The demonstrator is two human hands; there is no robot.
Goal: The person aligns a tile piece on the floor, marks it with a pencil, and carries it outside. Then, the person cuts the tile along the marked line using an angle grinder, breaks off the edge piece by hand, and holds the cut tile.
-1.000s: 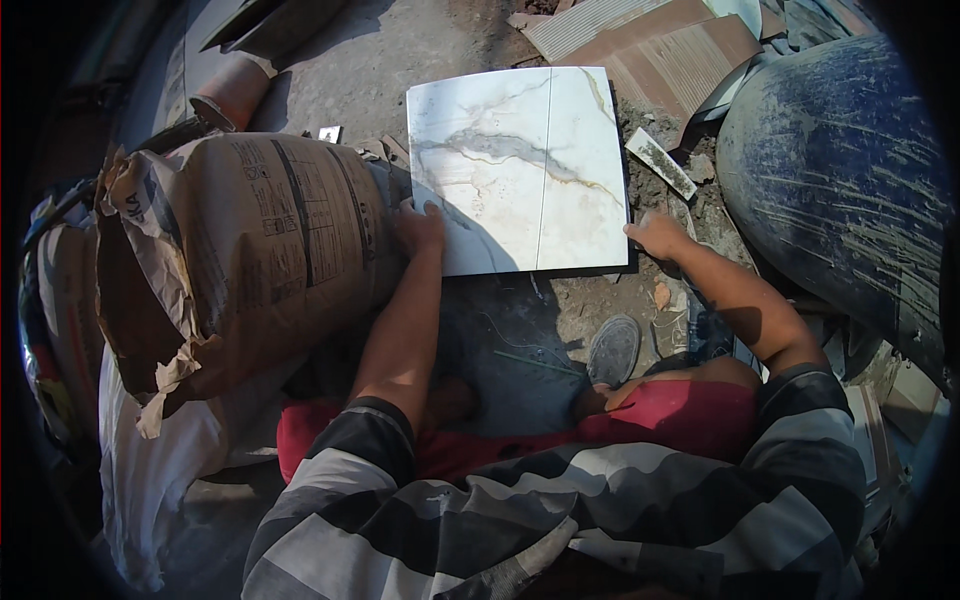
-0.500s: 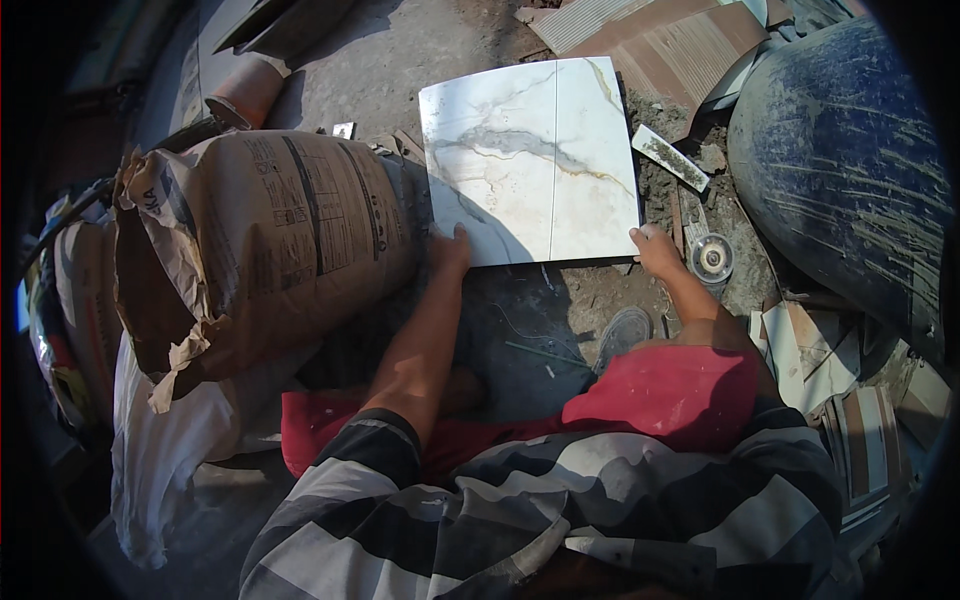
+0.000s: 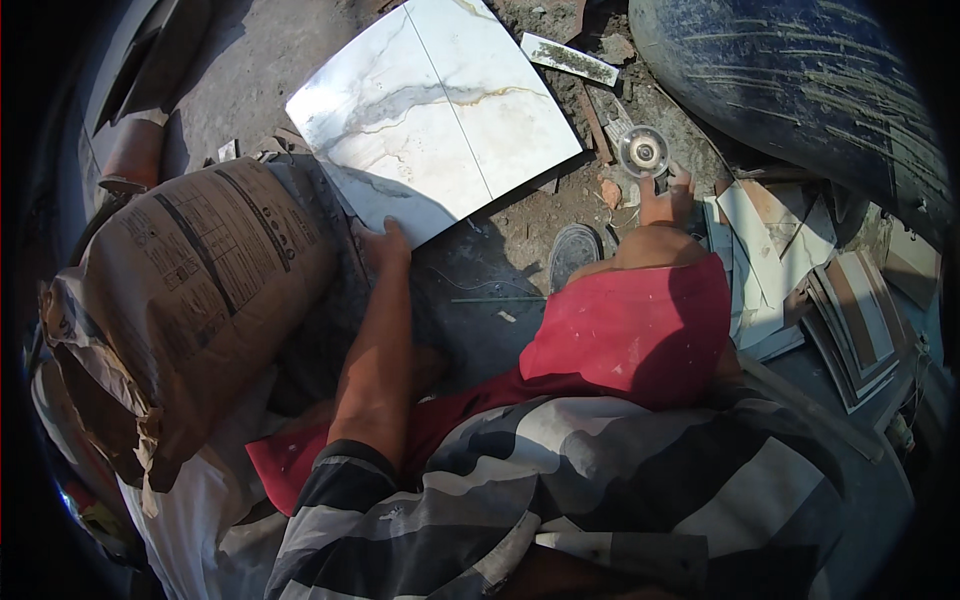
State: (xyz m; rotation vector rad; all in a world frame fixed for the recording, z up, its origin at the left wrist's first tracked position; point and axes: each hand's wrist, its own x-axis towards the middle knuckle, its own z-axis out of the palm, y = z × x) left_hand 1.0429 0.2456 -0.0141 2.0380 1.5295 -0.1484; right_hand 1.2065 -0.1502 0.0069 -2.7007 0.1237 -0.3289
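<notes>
A square white marble-patterned tile [image 3: 430,100] with grey and gold veins lies ahead of me, a thin dark straight line running across it. My left hand [image 3: 383,243] grips its near corner, thumb on the top face and the other fingers partly hidden at the edge. To the right of the tile, an angle grinder [image 3: 643,151] sits on the dirt with its round disc facing up. My right hand [image 3: 668,198] is at the grinder's body just below the disc, fingers curled around its sides. The palm side is out of sight.
A torn brown paper sack [image 3: 220,250] stands at the left, an orange pot [image 3: 135,152] beyond it. A big scratched dark-blue drum [image 3: 790,80] fills the far right. Broken tile pieces [image 3: 770,240] and stacked tile strips [image 3: 860,320] lie right of my knee. A narrow tile offcut [image 3: 570,60] lies beyond the grinder.
My right hand has let go of the tile's right corner and moved to the grinder. The tile has turned, its right side swinging away, while my left hand stays on it. The view has shifted right.
</notes>
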